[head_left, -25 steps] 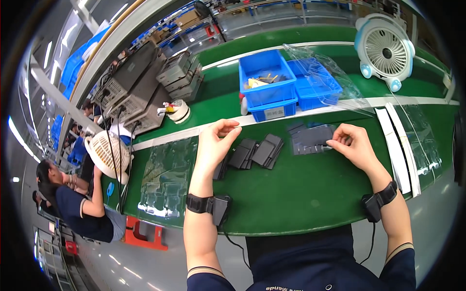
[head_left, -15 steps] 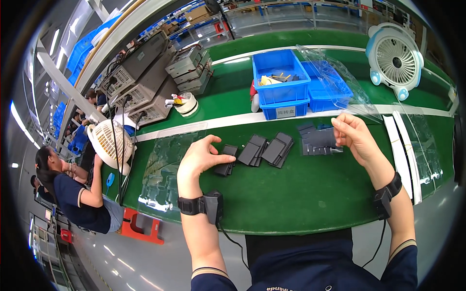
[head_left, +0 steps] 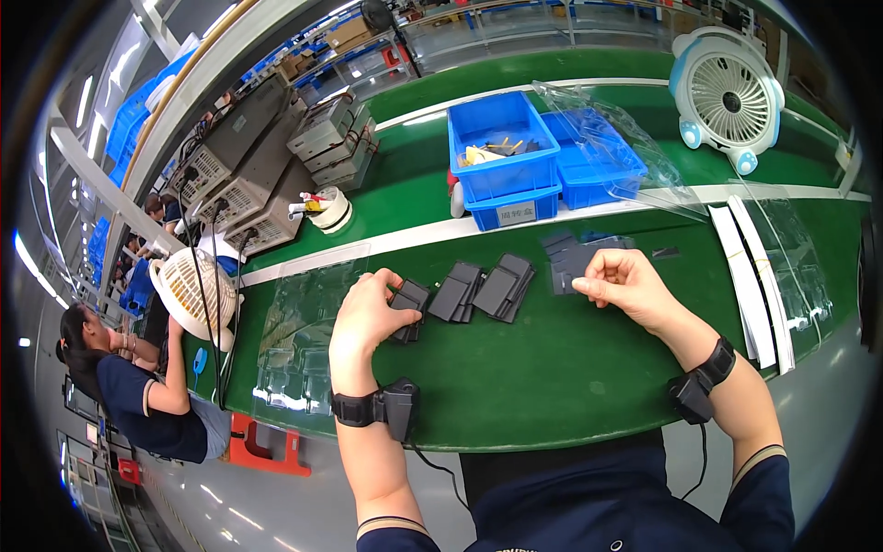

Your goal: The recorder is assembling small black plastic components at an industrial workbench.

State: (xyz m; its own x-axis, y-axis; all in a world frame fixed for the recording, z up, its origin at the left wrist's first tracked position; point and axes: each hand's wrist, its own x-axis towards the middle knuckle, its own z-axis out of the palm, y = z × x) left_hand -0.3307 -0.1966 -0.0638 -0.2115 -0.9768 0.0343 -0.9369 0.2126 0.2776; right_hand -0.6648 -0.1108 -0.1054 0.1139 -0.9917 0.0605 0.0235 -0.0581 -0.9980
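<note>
My left hand (head_left: 361,317) is curled around the leftmost stack of black rectangular pieces (head_left: 410,303), thumb on the near side and fingers at the far side. To its right on the green mat lie two more small stacks of black rectangular pieces (head_left: 457,292) (head_left: 504,288), slightly fanned. My right hand (head_left: 628,287) is closed in a pinch over the near right edge of a sheet of dark film strips (head_left: 563,267). Whatever its fingertips hold is too small to make out. A small dark strip (head_left: 664,252) lies apart, right of the sheet.
Blue bins (head_left: 510,198) stand beyond the stacks, with clear plastic sheeting (head_left: 635,152) over one. Clear trays (head_left: 299,340) lie at left, white strips (head_left: 743,285) at right. A white-blue fan (head_left: 731,101), a beige fan (head_left: 198,293) and stacked grey instruments (head_left: 248,175) surround the bench. A co-worker (head_left: 147,386) sits at left.
My right hand has moved left and nearer, from the sheet's far right side to its near right edge, uncovering the small strip. My left hand stays at its stack. The view has shifted slightly.
</note>
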